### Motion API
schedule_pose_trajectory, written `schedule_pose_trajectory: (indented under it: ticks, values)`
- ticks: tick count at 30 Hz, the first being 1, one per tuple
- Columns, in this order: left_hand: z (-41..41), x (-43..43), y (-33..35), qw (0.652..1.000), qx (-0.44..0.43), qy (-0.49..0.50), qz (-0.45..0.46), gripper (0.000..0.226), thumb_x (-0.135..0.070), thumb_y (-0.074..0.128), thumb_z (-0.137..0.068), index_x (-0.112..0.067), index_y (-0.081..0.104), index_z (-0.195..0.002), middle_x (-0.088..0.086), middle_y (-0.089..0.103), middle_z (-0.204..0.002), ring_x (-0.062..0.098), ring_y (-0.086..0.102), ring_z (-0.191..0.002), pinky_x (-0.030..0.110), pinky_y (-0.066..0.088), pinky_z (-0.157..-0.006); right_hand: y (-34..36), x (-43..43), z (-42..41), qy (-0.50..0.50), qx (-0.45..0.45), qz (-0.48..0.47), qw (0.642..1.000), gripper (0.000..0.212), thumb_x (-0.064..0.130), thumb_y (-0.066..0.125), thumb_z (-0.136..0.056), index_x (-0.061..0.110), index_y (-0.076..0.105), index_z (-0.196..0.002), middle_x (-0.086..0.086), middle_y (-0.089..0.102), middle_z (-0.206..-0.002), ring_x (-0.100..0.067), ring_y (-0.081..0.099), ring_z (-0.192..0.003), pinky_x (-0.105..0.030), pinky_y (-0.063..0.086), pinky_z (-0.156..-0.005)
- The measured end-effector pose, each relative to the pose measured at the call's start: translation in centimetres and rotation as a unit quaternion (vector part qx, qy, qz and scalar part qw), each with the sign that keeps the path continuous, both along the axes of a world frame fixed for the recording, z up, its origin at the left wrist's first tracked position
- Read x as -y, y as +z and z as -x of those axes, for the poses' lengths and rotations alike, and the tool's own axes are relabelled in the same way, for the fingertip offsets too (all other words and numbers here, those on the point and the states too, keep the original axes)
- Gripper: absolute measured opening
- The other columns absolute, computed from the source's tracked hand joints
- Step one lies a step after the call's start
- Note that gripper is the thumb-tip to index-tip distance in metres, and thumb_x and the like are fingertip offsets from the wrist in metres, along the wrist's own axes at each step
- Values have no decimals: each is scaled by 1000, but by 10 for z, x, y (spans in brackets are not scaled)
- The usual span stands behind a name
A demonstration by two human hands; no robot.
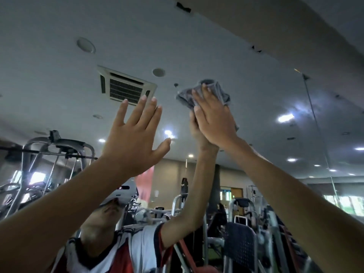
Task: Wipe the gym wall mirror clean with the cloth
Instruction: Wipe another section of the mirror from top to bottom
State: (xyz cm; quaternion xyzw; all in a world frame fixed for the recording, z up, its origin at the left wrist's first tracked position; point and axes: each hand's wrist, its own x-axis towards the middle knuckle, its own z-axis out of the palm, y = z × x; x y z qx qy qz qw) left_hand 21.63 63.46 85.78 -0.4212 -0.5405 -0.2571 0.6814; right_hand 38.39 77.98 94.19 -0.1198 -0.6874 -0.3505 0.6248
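We look up at the wall mirror (pixel 49 85), which fills most of the view and gives back the gym ceiling and the room behind us. At the far left a reflected weight machine (pixel 57 152) stands with its grey frame and cables, low in the glass. Just right of it and higher, a square ceiling air vent (pixel 126 87) shows in the reflection, with round ceiling fittings near it.

Our left hand (pixel 136 134) is raised in front of the vent's lower edge, fingers straight and spread, holding nothing. We cannot tell whether it touches the glass. Its forearm crosses the lower left corner and covers part of the reflected person (pixel 118 243), who wears a white and red top.

Right of centre, the grey cloth (pixel 214 91) sits bunched high on the mirror. Our right hand (pixel 214 119) lies flat over it, fingers straight, pressing it to the glass. The hand's own reflection meets it from below, so the cloth shows only above and beside the fingers. The right forearm runs down to the lower right corner and hides much of the reflected gym equipment (pixel 242 233) there.

Further right, bright ceiling lights (pixel 285 117) glare in the glass, and a thin vertical seam (pixel 317 125) divides the mirror panels.
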Motion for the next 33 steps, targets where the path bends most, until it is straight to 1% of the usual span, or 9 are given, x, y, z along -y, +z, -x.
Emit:
schedule_pose_trajectory:
  ticks: [4, 7, 11, 17, 22, 25, 28, 30, 33]
  values:
    - [4, 7, -15, 1000, -13, -16, 2, 76, -50, 22, -97, 1, 38, -149, 22, 35, -157, 36, 29, -148, 60, 20, -119, -79, -28, -22, -37, 83, -65, 994, 52, 31, 31, -105, 18, 33, -155, -4, 23, -163, -17, 21, -151, -40, 20, -119]
    - [7, 12, -25, 999, -24, -24, 7, 72, -46, 26, -96, 2, 41, -148, 23, 37, -156, 37, 32, -147, 61, 22, -118, -84, -48, -45, 11, 2, 31, 999, 51, 35, 23, -105, 19, 30, -153, -5, 23, -163, -19, 15, -153, -52, 21, -122]
    - [9, 15, -39, 999, -22, -31, 10, 70, -45, 27, -96, 1, 42, -148, 22, 37, -156, 36, 31, -147, 61, 23, -118, -38, -21, -29, 41, -95, 183, 978, 61, 39, 21, -100, 15, 29, -156, -8, 20, -165, -25, 15, -153, -52, 18, -122]
    - [12, 18, -54, 1000, -17, -23, 6, 69, -45, 28, -98, -1, 39, -150, 20, 35, -157, 35, 29, -149, 59, 21, -119, -84, 18, 18, 29, 6, 16, 999, 51, 35, 19, -105, 21, 28, -153, 0, 16, -162, -15, 8, -152, -47, 19, -122]
    - [15, 22, -68, 1000, -9, -6, 14, 68, -44, 27, -99, -2, 37, -152, 19, 32, -160, 33, 25, -150, 56, 17, -121, -151, -29, -42, -78, 117, -38, 989, 55, 35, 28, -103, 27, 17, -157, -3, 14, -165, -12, 3, -154, -46, 16, -120]
    - [13, 22, -70, 1000, 5, 1, 14, 68, -45, 22, -101, -3, 32, -154, 19, 28, -161, 33, 22, -151, 55, 14, -122, -139, -43, -62, -75, 36, 86, 993, 59, 49, 18, -103, 27, 14, -157, -2, 9, -166, -12, -2, -154, -59, 23, -119]
    - [11, 22, -77, 1000, 11, 4, 12, 68, -45, 20, -102, -4, 31, -154, 19, 26, -162, 32, 20, -152, 55, 13, -122, -108, -24, -34, -21, -54, 178, 982, 66, 57, 6, -96, 24, 11, -154, -2, 7, -166, -14, -1, -153, -50, 11, -124]
    - [14, 22, -86, 1000, 6, 4, 13, 68, -45, 21, -101, -4, 32, -154, 19, 27, -162, 33, 20, -152, 55, 12, -122, -105, -5, -9, -2, -81, 169, 982, 61, 54, 4, -97, 26, 10, -151, -2, 7, -165, -12, -1, -152, -42, 3, -126]
    - [16, 26, -91, 1000, -3, -5, 21, 69, -45, 23, -99, -4, 35, -153, 19, 30, -160, 33, 23, -151, 54, 10, -122, -142, 14, 10, 9, -37, 75, 996, 51, 42, 11, -107, 22, 21, -153, -4, 14, -164, -16, 6, -152, -42, 8, -124]
